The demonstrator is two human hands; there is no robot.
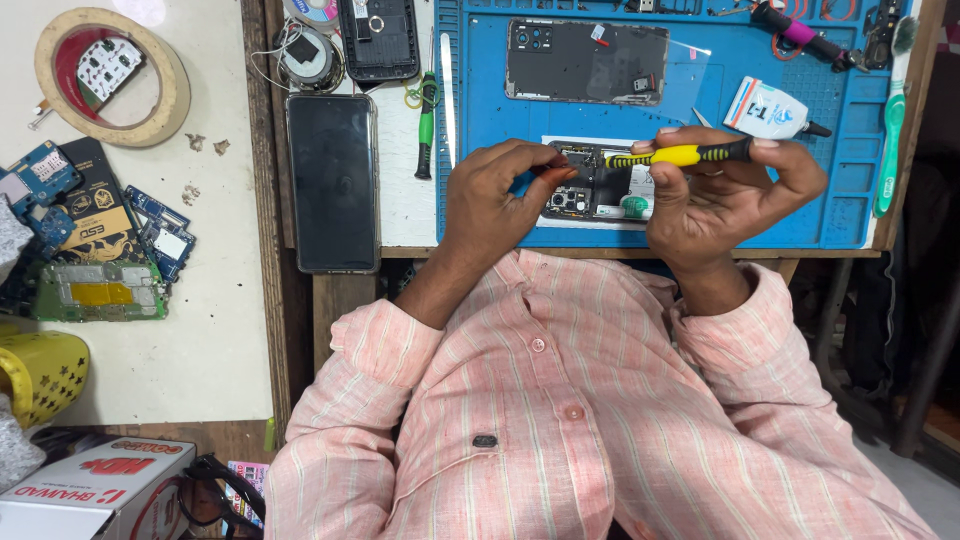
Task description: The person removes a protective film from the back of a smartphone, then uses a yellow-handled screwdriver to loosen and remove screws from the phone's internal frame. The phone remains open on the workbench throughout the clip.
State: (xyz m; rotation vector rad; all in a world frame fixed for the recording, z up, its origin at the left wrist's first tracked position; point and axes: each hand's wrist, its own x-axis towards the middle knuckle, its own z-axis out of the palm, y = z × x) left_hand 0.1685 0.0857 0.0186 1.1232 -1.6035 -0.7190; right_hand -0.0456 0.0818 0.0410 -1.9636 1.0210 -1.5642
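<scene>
A: What is being held?
B: A yellow-and-black screwdriver (680, 154) is being pinched by the right hand (720, 190), over an opened phone (598, 186) on the blue mat (480, 120).
A: And the left hand (497, 195)?
B: Its fingers are being curled onto the phone, partly hiding it; the grip is unclear.

The scene is brightly and evenly lit from above, with soft light that leaves only faint, short shadows under the hands and along the edge of the blue work mat (850, 215), while the floor at the far right falls into dimness. A pale patch of glare washes out the top of the white table surface (215, 70) near the roll of tape (110, 75), and the black phone screen (332, 180) carries a dull sheen (no sharp reflection in it). Focus is crisp across the mat and the striped shirt (560, 420), with slight wide-angle bending of straight edges toward the frame's borders and mild softness at the lower left corner.
</scene>
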